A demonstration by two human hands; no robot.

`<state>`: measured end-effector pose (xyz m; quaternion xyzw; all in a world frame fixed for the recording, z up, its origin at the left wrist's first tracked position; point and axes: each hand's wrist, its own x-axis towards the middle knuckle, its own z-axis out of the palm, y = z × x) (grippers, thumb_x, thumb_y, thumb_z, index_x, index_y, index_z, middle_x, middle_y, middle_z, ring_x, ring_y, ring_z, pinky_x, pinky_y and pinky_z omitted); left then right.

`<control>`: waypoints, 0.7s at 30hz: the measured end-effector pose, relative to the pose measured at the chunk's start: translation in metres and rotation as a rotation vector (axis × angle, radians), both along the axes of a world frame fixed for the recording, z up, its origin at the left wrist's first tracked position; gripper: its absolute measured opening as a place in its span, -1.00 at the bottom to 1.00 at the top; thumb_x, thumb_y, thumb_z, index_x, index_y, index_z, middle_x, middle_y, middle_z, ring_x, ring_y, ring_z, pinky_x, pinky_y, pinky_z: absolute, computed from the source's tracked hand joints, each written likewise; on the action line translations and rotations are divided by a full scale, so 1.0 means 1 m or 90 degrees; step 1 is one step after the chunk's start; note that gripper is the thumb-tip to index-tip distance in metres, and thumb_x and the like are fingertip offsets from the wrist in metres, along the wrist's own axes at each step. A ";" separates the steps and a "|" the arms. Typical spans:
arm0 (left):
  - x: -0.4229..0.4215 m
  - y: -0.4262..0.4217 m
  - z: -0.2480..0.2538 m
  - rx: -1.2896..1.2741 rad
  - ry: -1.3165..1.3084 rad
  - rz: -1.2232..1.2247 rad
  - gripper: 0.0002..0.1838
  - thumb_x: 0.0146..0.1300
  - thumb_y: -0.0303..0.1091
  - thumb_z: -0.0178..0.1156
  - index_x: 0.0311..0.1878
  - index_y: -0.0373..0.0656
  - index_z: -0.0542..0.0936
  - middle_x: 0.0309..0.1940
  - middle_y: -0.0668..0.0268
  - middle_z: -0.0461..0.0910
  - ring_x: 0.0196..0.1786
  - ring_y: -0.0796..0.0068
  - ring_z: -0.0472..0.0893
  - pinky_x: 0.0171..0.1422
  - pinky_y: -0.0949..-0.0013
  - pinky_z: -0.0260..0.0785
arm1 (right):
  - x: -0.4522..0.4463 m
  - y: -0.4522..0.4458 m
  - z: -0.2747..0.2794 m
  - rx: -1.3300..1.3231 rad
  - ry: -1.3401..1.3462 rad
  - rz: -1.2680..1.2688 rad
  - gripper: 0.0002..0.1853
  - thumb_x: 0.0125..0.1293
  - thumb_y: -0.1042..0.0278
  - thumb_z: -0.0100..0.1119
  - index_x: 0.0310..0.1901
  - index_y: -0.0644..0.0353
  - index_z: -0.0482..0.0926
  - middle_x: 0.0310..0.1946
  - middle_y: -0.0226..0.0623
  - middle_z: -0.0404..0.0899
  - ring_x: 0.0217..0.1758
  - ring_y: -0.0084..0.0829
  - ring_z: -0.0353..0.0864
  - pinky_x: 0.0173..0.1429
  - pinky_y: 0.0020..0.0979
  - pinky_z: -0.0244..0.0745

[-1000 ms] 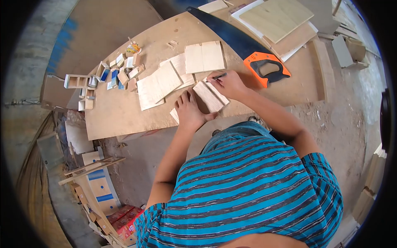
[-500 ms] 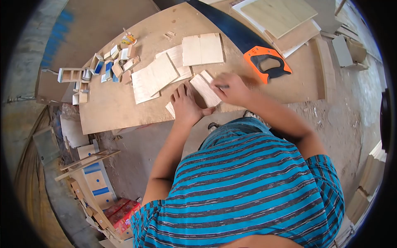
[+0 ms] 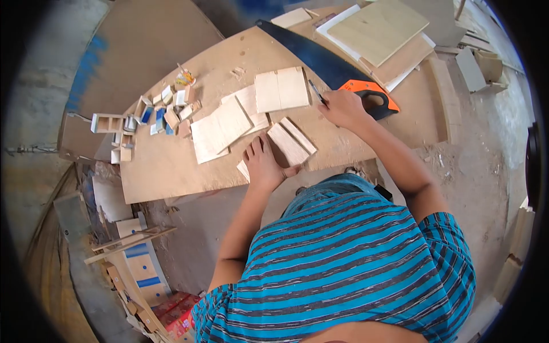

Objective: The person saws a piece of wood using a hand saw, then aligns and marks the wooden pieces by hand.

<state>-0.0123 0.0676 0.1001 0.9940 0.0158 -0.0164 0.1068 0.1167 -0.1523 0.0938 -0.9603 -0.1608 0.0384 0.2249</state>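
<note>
My left hand (image 3: 265,167) lies with spread fingers over wood near the table's front edge. Its thumb reaches along the near end of a pale wooden board (image 3: 287,147), which has a dark lengthwise line or gap. A darker brown patch shows between thumb and fingers; whether it is a block or shadow, I cannot tell. My right hand (image 3: 343,108) is closed round a dark, slim pencil (image 3: 316,91), its end pointing up and away. Just beyond that hand lies a handsaw (image 3: 363,87) with an orange and black handle.
Thin wooden panels (image 3: 281,90) and overlapping sheets (image 3: 222,129) lie behind my left hand. Several small blocks (image 3: 171,118), some blue, cluster at the left beside a small container (image 3: 185,77). Larger boards (image 3: 378,31) are stacked at the back right of the wooden table (image 3: 166,171).
My right hand has lifted off the pale board and moved right and away with the pencil, up to the saw handle. My left hand keeps its place on the wood. The view has shifted slightly.
</note>
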 end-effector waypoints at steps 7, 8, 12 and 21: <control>-0.004 0.009 -0.015 -0.006 -0.045 -0.026 0.41 -0.48 0.27 0.49 0.37 -0.44 0.03 0.18 -0.08 0.28 0.24 -0.01 0.27 0.38 0.03 -0.04 | -0.027 0.038 0.029 0.057 -0.031 0.361 -0.17 -0.17 0.10 0.48 0.21 0.15 0.37 0.11 -0.17 0.44 0.24 -0.17 0.37 0.21 -0.14 0.33; -0.004 0.010 -0.014 -0.016 -0.043 -0.028 0.42 -0.49 0.27 0.49 0.37 -0.44 0.02 0.18 -0.08 0.27 0.25 -0.02 0.26 0.38 0.03 -0.03 | -0.035 0.048 0.027 0.042 -0.060 0.440 -0.05 -0.27 0.08 0.52 0.25 0.14 0.32 0.19 -0.18 0.36 0.31 -0.17 0.28 0.24 -0.10 0.28; -0.008 0.011 -0.013 0.001 -0.029 -0.013 0.42 -0.51 0.29 0.49 0.37 -0.41 0.05 0.20 -0.08 0.27 0.25 -0.03 0.25 0.40 0.00 -0.06 | -0.033 0.081 0.008 -0.015 -0.090 0.578 0.29 -0.59 0.01 0.62 0.35 0.14 0.17 0.35 -0.19 0.19 0.44 -0.17 0.12 0.28 0.02 0.17; -0.014 0.014 -0.031 0.005 -0.091 -0.015 0.38 -0.46 0.42 0.38 0.35 -0.40 0.12 0.23 -0.07 0.24 0.30 -0.08 0.20 0.42 -0.09 -0.19 | -0.030 0.079 0.013 -0.064 -0.039 0.633 0.41 -0.64 0.01 0.62 0.42 0.12 0.05 0.37 -0.16 0.15 0.46 -0.19 0.07 0.28 0.01 0.16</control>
